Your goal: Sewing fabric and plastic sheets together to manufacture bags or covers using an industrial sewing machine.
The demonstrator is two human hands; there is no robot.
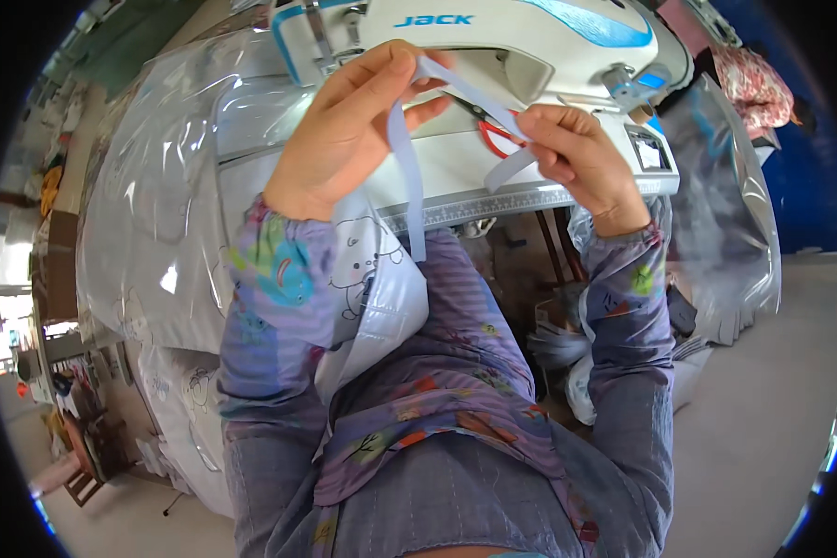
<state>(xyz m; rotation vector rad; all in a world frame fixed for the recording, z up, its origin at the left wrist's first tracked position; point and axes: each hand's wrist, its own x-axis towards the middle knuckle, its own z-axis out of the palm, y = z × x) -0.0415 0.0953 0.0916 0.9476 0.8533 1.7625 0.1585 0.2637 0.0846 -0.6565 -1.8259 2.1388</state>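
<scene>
A narrow pale grey-lilac fabric strip (407, 177) is stretched between my two hands, over the front of a white sewing machine (493, 42). My left hand (339, 135) pinches it near the machine's needle end, and one tail hangs down past the table edge. Further right, my right hand (581, 158) grips the strip between thumb and fingers, with a short end (511, 170) poking out below. Behind the strip, scissors with red handles (493, 139) lie on the machine bed, partly covered.
Clear plastic sheeting and a white printed sheet (395, 298) spread across the left side and over the lap. A ruler strip (521, 199) runs along the table's front edge. More plastic (725, 205) hangs at the right, near a red-and-white patterned cloth (753, 88).
</scene>
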